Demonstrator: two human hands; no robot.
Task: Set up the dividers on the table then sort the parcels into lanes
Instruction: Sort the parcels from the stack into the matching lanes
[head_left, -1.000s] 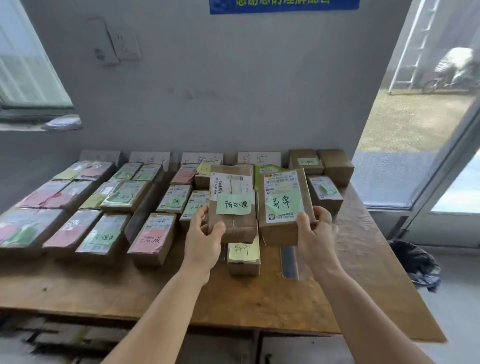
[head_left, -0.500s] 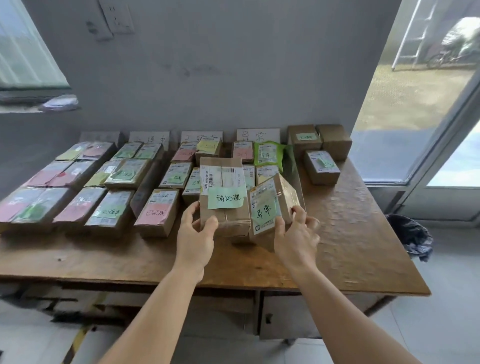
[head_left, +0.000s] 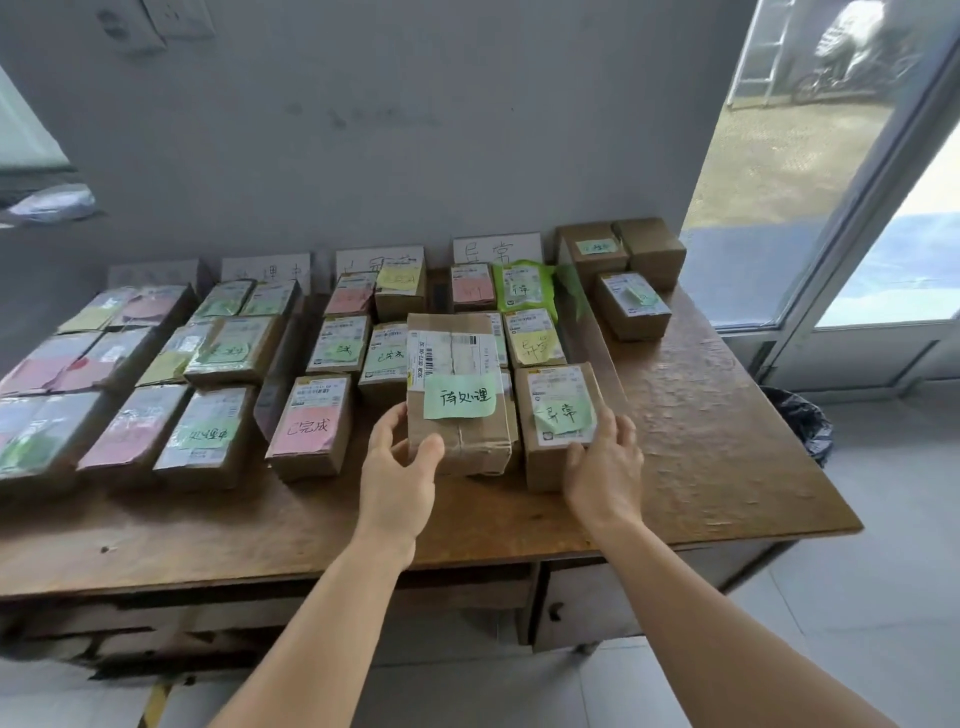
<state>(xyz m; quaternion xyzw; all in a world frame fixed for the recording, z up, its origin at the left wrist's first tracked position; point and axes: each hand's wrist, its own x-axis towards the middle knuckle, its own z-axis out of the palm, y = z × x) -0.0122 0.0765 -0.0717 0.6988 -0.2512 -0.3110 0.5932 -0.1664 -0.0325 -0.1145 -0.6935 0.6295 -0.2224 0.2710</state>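
Two bare forearms and hands, no sleeves, rings or watch

Two hands, four lane cards along wall, one table, one bin.

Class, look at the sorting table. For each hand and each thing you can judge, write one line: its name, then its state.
Left hand: gripping the large parcel.
Large parcel: held above the table, green note on top.
Right hand: touching the small parcel's near end.
Small parcel: flat on the table.
Green bag: lying flat.
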